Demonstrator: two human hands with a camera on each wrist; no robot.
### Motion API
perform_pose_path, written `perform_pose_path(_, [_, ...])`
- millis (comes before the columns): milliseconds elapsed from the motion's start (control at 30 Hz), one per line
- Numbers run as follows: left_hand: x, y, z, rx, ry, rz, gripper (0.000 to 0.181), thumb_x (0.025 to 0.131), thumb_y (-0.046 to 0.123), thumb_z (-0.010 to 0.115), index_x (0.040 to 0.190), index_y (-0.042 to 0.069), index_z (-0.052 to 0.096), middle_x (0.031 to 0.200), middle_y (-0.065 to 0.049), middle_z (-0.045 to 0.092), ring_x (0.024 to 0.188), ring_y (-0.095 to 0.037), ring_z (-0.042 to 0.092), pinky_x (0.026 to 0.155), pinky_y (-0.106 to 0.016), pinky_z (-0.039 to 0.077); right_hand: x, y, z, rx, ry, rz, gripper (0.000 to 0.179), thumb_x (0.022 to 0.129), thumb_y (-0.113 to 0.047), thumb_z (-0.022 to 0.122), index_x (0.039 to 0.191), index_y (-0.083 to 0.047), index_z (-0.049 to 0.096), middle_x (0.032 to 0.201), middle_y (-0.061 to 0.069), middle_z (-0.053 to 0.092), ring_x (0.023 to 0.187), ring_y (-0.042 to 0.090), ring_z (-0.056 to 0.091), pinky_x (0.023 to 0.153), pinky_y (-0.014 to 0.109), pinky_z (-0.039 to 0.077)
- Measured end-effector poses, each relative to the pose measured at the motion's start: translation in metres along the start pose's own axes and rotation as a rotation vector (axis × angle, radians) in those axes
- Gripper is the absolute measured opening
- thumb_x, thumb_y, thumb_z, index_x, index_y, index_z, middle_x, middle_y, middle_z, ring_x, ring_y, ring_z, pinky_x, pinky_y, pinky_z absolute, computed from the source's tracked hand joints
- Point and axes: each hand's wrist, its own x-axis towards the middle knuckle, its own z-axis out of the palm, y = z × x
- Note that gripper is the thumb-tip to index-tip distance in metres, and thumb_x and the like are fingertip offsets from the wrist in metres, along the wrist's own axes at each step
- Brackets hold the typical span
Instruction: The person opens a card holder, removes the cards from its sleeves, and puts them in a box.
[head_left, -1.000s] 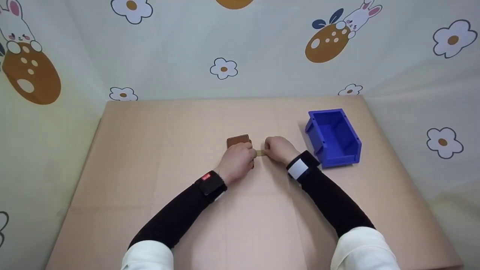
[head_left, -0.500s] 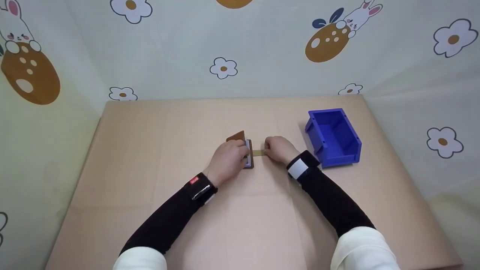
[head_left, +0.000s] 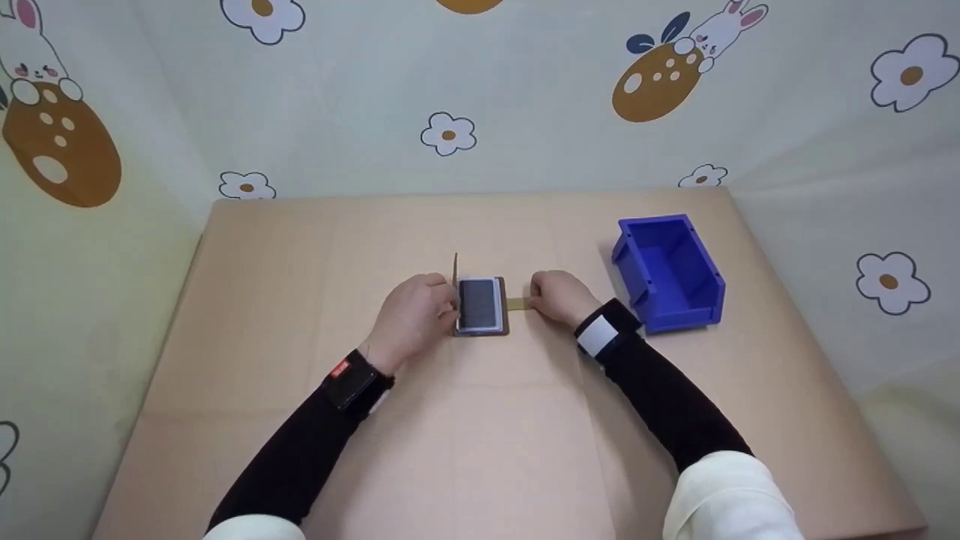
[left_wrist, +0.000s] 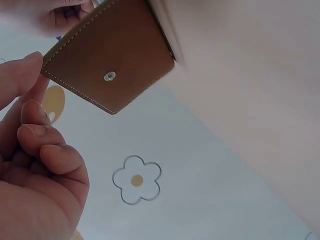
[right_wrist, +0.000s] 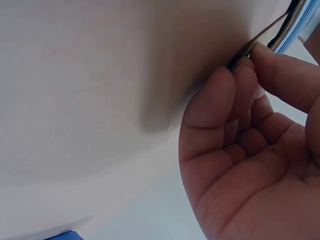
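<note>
A brown leather card holder (head_left: 505, 319) lies spread on the table between the hands. Clear sleeves over a dark insert (head_left: 480, 304) show inside it. My left hand (head_left: 412, 315) pinches the edge of its cover, which stands upright, edge-on to the head camera. Stitching and a metal snap mark that cover (left_wrist: 87, 60) in the left wrist view. To the right, my right hand (head_left: 564, 296) pinches the end of the holder's narrow strap (head_left: 517, 304) between thumb and forefinger. Its other fingers (right_wrist: 207, 112) curl toward the palm in the right wrist view.
An open-topped blue plastic bin (head_left: 637, 274) stands to the right of the right hand. The table (head_left: 300, 255) is covered in tan board and ends at a patterned cloth wall (head_left: 360, 112) behind and at both sides.
My left hand has moved left, swinging the card holder's cover up from over the sleeves until it stands on edge. The right hand keeps its place on the strap.
</note>
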Motion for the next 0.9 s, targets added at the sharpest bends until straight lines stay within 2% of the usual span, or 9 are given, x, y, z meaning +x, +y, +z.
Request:
perform_pose_path(300, [-0.017, -0.022, -0.006, -0.035, 0.034, -0.023, 0.010, 0.077, 0.000, 0.079, 0.080, 0.005, 0.072, 0.077, -0.003, 0.060, 0.070, -0.020, 0.055, 0.067, -0.037, 0.046, -0.001, 0.004, 0.000, -0.008, 0.007, -0.002, 0.014, 0.085, -0.010, 0.066, 0.074, -0.007, 0.058, 0.070, 0.005, 0.056, 0.072, 0.027, 0.056, 0.073, 0.042, 0.047])
perform_pose_path(567, [-0.027, -0.038, -0.003, 0.037, -0.044, -0.134, 0.004, 0.077, 0.002, 0.076, 0.076, 0.003, 0.073, 0.075, -0.004, 0.060, 0.069, -0.021, 0.057, 0.066, -0.039, 0.048, -0.002, 0.003, -0.002, -0.006, 0.001, -0.003, 0.016, 0.087, -0.011, 0.068, 0.075, -0.007, 0.058, 0.070, 0.005, 0.056, 0.072, 0.027, 0.056, 0.074, 0.042, 0.047])
perform_pose_path(767, [-0.030, -0.046, 0.003, 0.087, -0.095, -0.177, 0.005, 0.078, 0.001, 0.073, 0.075, 0.005, 0.074, 0.074, -0.004, 0.061, 0.068, -0.021, 0.058, 0.063, -0.039, 0.049, -0.001, 0.002, -0.001, 0.000, -0.006, 0.003, 0.017, 0.087, -0.012, 0.067, 0.074, -0.007, 0.058, 0.071, 0.005, 0.056, 0.072, 0.027, 0.056, 0.073, 0.042, 0.047])
perform_pose_path(900, [-0.030, -0.048, 0.007, 0.109, -0.121, -0.188, 0.012, 0.078, -0.002, 0.071, 0.069, 0.006, 0.070, 0.069, -0.003, 0.058, 0.064, -0.020, 0.054, 0.060, -0.038, 0.048, -0.001, 0.001, 0.000, 0.002, -0.007, 0.005, 0.017, 0.088, -0.013, 0.068, 0.075, -0.007, 0.058, 0.071, 0.005, 0.056, 0.072, 0.026, 0.056, 0.073, 0.041, 0.047])
